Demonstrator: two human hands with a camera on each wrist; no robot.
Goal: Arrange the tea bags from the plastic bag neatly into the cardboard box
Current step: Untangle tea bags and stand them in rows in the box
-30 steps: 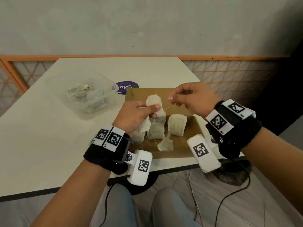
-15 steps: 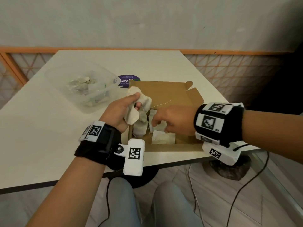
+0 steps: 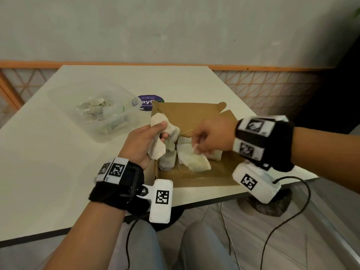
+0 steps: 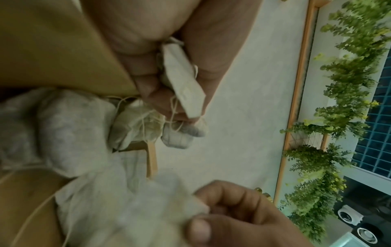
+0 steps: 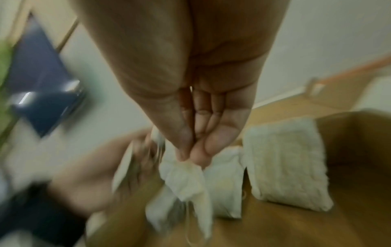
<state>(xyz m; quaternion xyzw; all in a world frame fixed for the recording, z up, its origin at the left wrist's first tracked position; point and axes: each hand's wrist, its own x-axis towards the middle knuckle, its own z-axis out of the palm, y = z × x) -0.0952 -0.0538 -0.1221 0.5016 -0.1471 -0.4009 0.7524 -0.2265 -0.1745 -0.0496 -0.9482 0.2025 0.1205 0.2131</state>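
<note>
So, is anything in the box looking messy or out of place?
Yes. The tea bags in the cardboard box lean and overlap instead of standing in a row, and loose strings trail across them near the left hand.

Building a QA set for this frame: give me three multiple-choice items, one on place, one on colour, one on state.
1. Where is the plastic bag?
A. left of the cardboard box
B. inside it
C. on the floor

2. What colour is the round sticker?
A. red
B. purple
C. yellow

3. What is the right hand doing?
A. lying flat
B. pinching a tea bag
C. holding scissors

A: the bag sits left of the box on the table. B: the sticker is purple. B: the right wrist view shows thumb and finger closed on the bag's top.
</note>
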